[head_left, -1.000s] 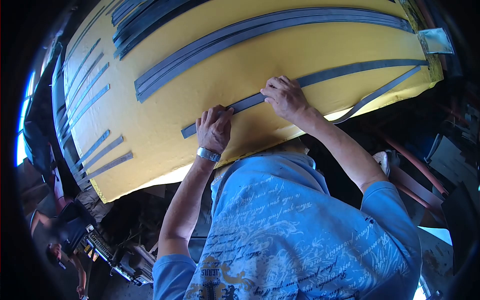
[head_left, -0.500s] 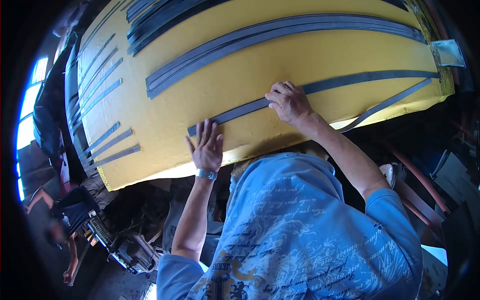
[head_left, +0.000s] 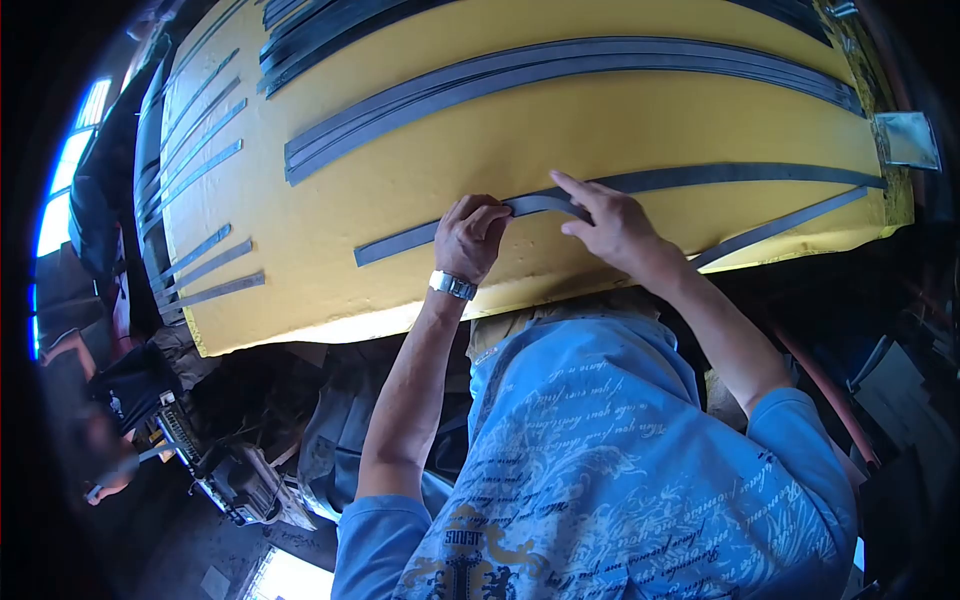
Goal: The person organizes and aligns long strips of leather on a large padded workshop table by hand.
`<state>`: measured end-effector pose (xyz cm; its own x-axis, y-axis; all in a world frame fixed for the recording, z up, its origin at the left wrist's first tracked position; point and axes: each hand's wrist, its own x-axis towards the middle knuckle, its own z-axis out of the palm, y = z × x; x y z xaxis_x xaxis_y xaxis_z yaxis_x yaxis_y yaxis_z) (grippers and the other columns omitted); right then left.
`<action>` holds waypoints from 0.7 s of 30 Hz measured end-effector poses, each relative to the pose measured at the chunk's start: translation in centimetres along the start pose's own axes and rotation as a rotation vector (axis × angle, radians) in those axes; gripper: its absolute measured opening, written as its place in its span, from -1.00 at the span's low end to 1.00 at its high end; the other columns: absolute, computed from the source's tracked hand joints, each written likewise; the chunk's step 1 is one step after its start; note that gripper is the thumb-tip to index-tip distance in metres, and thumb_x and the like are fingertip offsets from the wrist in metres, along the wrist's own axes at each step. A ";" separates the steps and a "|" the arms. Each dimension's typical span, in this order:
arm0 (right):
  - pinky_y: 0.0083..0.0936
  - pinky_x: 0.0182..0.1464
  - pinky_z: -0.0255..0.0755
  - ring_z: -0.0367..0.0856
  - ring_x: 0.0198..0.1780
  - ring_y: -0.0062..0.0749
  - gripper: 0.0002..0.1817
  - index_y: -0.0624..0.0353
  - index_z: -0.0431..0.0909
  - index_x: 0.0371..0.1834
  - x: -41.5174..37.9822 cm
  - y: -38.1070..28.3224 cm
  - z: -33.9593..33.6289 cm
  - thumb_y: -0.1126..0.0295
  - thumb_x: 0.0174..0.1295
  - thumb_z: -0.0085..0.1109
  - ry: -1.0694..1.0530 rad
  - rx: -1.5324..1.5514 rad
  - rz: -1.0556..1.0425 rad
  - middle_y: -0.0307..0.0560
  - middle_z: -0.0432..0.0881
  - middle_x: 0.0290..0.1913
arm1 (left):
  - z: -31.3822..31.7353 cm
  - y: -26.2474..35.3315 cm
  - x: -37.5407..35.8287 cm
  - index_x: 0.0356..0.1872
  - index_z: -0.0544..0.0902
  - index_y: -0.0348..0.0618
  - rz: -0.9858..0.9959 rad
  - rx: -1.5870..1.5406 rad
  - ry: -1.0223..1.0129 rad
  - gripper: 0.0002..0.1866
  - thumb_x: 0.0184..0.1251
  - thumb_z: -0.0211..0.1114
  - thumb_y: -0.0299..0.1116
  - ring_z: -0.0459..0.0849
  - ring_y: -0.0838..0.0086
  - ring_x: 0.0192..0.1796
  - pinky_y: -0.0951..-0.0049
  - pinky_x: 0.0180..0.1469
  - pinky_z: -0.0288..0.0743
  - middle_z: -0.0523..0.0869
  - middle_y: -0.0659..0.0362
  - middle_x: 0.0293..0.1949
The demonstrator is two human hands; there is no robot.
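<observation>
Bright daylight enters through a window (head_left: 62, 190) at far left. Below, the dim floor (head_left: 215, 560) holds dark machinery (head_left: 235, 475) and clutter.

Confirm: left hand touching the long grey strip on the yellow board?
Touching. Head view shows the left hand with fingers curled onto the grey strip lying across the yellow board.

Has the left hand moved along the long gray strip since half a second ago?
Yes. The left hand has gone from lying flat near the end of the gray strip on the yellow board to gripping it nearer the right hand.
</observation>
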<state>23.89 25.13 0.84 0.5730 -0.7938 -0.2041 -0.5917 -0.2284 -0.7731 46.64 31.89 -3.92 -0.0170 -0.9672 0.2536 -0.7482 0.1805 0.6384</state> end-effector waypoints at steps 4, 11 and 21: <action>-0.30 0.04 0.51 0.66 -0.01 -0.05 -0.50 0.15 0.57 0.12 -0.3 0.4 -4.2 0.09 0.20 0.29 -0.190 0.151 0.225 0.11 0.69 -0.08 | -0.4 1.2 0.6 -0.29 0.73 -0.12 -0.114 0.044 -0.040 -0.84 0.08 0.45 -0.40 0.71 0.23 -0.23 0.31 -0.18 0.61 0.71 0.12 -0.24; -0.30 0.03 0.51 0.64 -0.04 -0.10 -0.72 0.13 0.65 -0.12 1.1 1.6 -3.2 0.25 0.16 0.32 -0.010 0.020 0.010 -0.02 0.67 -0.12 | -0.6 0.3 0.1 -0.23 0.73 -0.13 -0.121 0.038 -0.043 -0.80 0.10 0.46 -0.36 0.71 0.20 -0.24 0.31 -0.22 0.61 0.69 0.09 -0.23; -0.30 0.04 0.49 0.60 -0.06 -0.17 -0.73 0.14 0.66 -0.12 1.6 3.4 -1.2 0.41 0.07 0.34 0.101 -0.284 -0.137 -0.08 0.64 -0.18 | -0.6 0.3 -0.2 -0.21 0.77 0.08 -0.089 0.095 -0.060 -0.81 0.12 0.42 -0.36 0.65 0.33 -0.17 0.28 -0.18 0.45 0.69 0.25 -0.23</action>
<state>22.15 22.39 -1.41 0.6072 -0.7936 -0.0385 -0.6559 -0.4733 -0.5880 46.83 32.21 -3.29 0.0143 -0.9881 0.1534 -0.8077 0.0791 0.5843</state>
